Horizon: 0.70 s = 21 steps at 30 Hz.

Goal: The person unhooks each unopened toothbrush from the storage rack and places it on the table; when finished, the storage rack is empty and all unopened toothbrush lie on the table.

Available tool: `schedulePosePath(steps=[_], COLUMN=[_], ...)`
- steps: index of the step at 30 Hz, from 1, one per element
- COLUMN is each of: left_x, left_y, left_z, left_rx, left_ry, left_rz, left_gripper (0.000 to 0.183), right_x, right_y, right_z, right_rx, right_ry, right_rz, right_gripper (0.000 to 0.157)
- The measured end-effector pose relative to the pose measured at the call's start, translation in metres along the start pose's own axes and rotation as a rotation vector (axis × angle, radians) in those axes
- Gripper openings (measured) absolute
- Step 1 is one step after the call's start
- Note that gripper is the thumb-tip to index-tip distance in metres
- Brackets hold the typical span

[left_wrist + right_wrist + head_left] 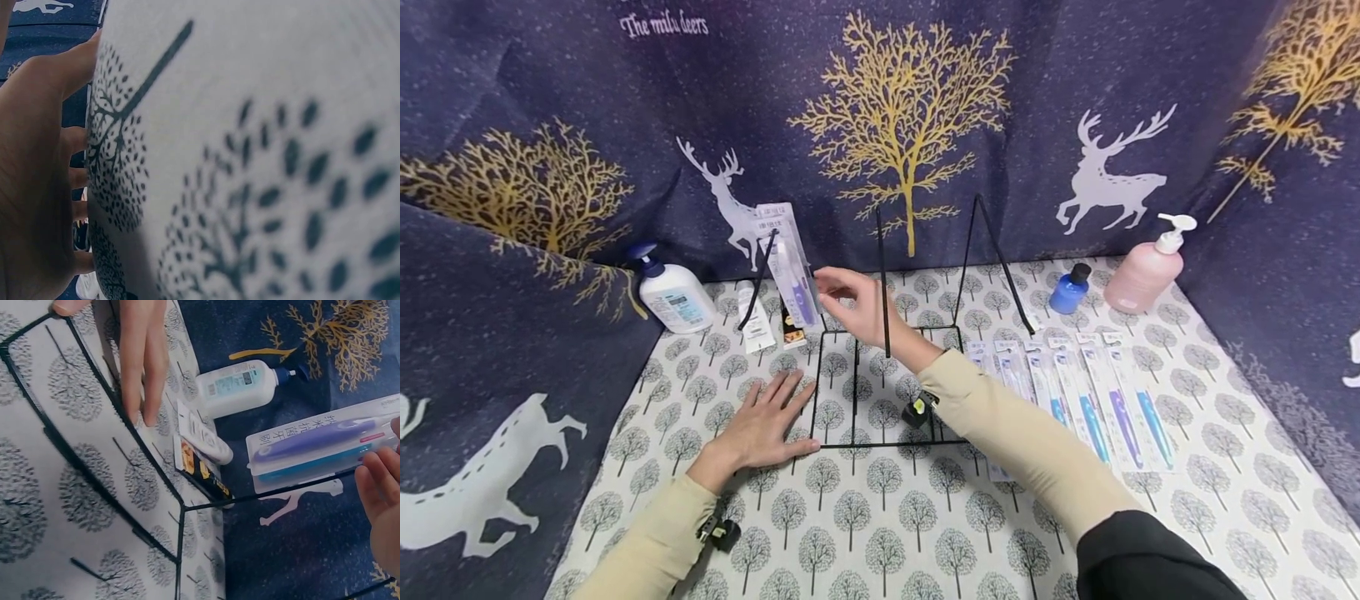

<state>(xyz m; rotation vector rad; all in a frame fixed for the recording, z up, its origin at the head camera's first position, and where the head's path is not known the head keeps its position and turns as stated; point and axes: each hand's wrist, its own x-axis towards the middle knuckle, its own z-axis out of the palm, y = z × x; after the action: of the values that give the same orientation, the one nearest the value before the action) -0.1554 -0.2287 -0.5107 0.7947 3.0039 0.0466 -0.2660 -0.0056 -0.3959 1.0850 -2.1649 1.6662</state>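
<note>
Packaged toothbrushes [796, 279], one purple and one blue in the right wrist view, hang at a black rod of the wire rack [887, 445]. My right hand [859, 307] is beside the packs with fingers slightly bent. In the right wrist view its fingertips [374, 467] overlap the end of the packs; whether they touch is unclear. My left hand [767, 427] lies flat on the tablecloth, fingers spread, its thumb at the rack's front left corner. The left wrist view shows part of this hand [31, 169] and mostly cloth.
Several packaged toothbrushes [1086, 400] lie in a row on the right. Behind the rack's left side are a white tube [756, 321] and a black box [792, 327]. Pump bottles, one white [677, 300] and one pink [1144, 277], and a blue bottle [1069, 292] stand at the back.
</note>
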Motion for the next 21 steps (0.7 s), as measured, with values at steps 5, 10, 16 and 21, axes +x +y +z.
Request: schedulePosePath(steps=[5,10,16,21], left_x=[0.001,0.001,0.002,0.001], left_y=[0.001,0.0,0.0,0.0], left_z=[-0.002,-0.002,-0.001,-0.001], left_rx=[0.017,0.021,0.025,0.025], left_ry=[0.018,0.023,0.033,0.022], left_rz=[0.014,0.018,0.012,0.014], left_gripper=[0.091,0.092,0.092,0.093], right_x=[0.013,0.021,0.025,0.021], right_y=[0.003,0.0,0.0,0.0], right_z=[0.009,0.017,0.026,0.03], right_rx=[-0.051,-0.109,-0.109,-0.119], right_ry=[0.045,0.077,0.095,0.093], right_rz=[-0.012,0.043,0.113,0.084], right_gripper=[0.037,0.034,0.032,0.03])
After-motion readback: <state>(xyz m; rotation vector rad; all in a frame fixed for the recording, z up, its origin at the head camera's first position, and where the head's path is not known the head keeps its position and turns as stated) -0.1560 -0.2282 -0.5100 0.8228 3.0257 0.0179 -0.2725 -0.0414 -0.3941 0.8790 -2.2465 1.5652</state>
